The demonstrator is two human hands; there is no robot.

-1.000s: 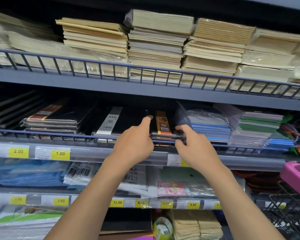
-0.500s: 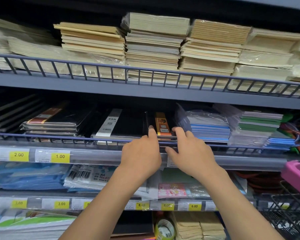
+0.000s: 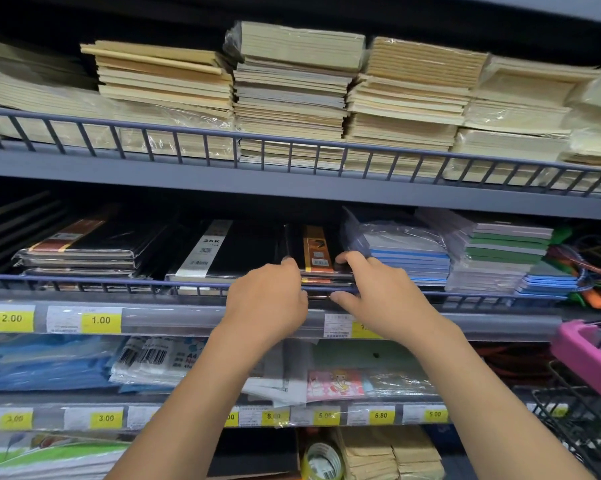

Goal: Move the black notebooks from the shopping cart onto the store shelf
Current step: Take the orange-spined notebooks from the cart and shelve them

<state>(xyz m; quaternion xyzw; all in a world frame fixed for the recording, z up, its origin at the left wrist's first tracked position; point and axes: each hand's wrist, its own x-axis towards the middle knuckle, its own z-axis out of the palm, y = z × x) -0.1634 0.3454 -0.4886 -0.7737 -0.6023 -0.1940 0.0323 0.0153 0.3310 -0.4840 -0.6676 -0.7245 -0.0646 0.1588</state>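
While the left hand [image 3: 267,301] and right hand [image 3: 382,299] curl fingers [image 3: 354,261] round the front of the black notebooks [image 3: 318,249], just behind the wire rail [image 3: 119,279], an uneven push could spill them over it.

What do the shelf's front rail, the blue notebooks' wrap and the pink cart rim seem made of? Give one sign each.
Front rail: probably painted metal wire; thin bars, even grey-blue coat.
Blue notebooks' wrap: clear plastic film; crinkled, glossy.
Pink cart rim: likely moulded plastic; smooth, rounded, uniform colour.
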